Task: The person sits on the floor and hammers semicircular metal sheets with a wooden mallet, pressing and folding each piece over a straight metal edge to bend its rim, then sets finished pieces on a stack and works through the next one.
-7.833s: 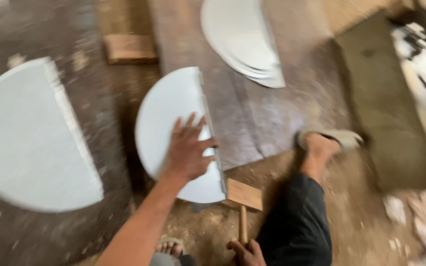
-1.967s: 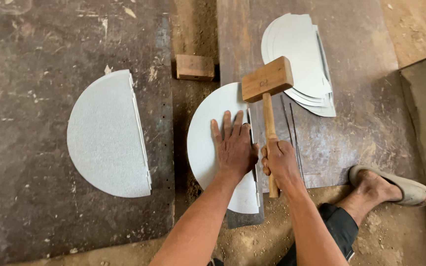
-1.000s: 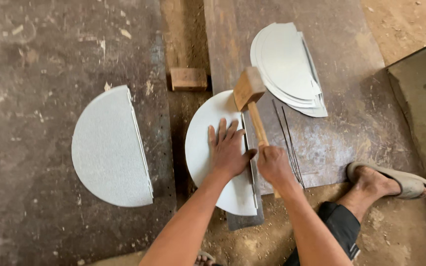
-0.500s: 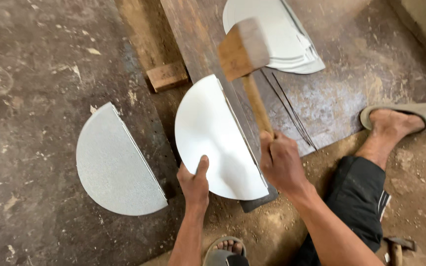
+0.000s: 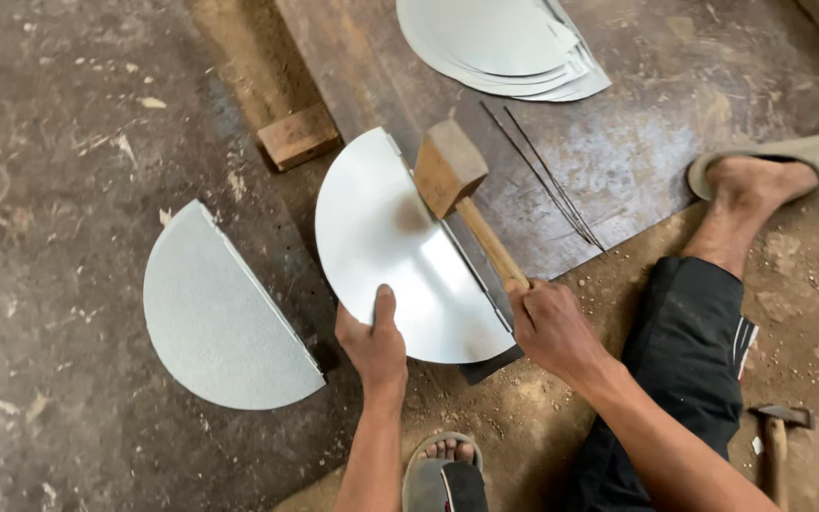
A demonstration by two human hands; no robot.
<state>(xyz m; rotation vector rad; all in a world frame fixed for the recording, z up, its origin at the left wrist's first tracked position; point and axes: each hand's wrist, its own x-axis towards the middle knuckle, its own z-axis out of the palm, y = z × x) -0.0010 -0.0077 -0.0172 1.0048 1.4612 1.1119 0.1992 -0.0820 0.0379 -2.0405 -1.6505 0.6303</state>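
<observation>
The left hand (image 5: 373, 343) grips the curved near edge of a semicircular metal sheet (image 5: 386, 251), thumb on top and fingers folded under the rim; the sheet lies on the floor with its straight edge along a dark steel bar (image 5: 488, 360), whose end shows just below the sheet. The right hand (image 5: 550, 327) is closed around the handle of a wooden mallet (image 5: 449, 173); the handle runs diagonally up and to the left from the fist; the mallet head sits over the straight edge of the sheet, and whether it touches the metal cannot be told.

A second semicircular sheet (image 5: 223, 320), duller in finish, lies flat on the floor to the left, apart from the first; a stack of similar sheets (image 5: 500, 43) rests at the top of the view on a broad metal plate (image 5: 637, 142); a small wooden block (image 5: 298, 137) lies on the floor above the held sheet. The person's right foot in a sandal (image 5: 789, 161) rests on the plate's right edge; a hammer (image 5: 775, 438) lies on the earth at lower right.
</observation>
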